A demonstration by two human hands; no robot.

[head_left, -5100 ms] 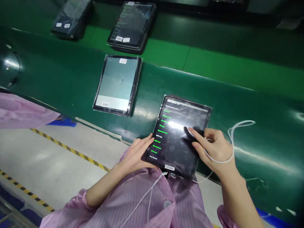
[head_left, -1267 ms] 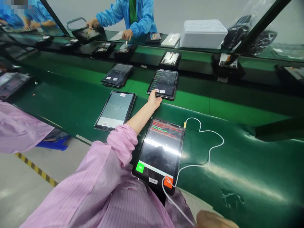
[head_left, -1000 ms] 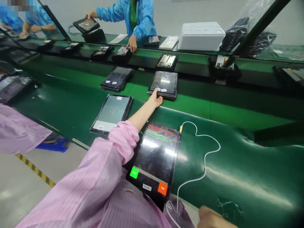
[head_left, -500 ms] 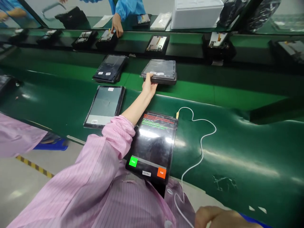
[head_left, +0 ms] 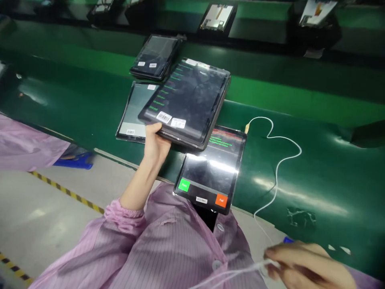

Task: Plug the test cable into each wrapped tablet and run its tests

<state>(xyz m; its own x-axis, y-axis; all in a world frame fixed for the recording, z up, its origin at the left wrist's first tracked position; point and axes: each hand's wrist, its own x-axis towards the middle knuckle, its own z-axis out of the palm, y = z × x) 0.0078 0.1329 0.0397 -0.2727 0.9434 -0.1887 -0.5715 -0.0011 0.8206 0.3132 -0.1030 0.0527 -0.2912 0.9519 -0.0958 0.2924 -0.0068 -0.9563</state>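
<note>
My left hand (head_left: 157,142) grips the lower edge of a tablet (head_left: 192,96), thumb on top and fingers beneath. This tablet is tilted in the air, with small text lines and two white labels on its front. It looks thick; I cannot tell whether another lies under it. Below it, a second tablet (head_left: 210,168) at the bench edge shows a green and an orange button. A white cable (head_left: 281,160) is plugged into its upper right corner. At the bottom right my right hand (head_left: 303,265) is closed on white cable, partly blurred.
On the left lie a tablet with a pale screen (head_left: 135,108), partly covered, and a dark tablet (head_left: 155,56) behind it. Opened devices (head_left: 218,18) stand along the dark line at the back. The green bench (head_left: 331,172) stretches right. A pink sleeve (head_left: 27,136) shows at left.
My left hand has lifted the tablet off the green surface and drawn it toward me. My right hand has come further into view with the cable. The view has tipped downward.
</note>
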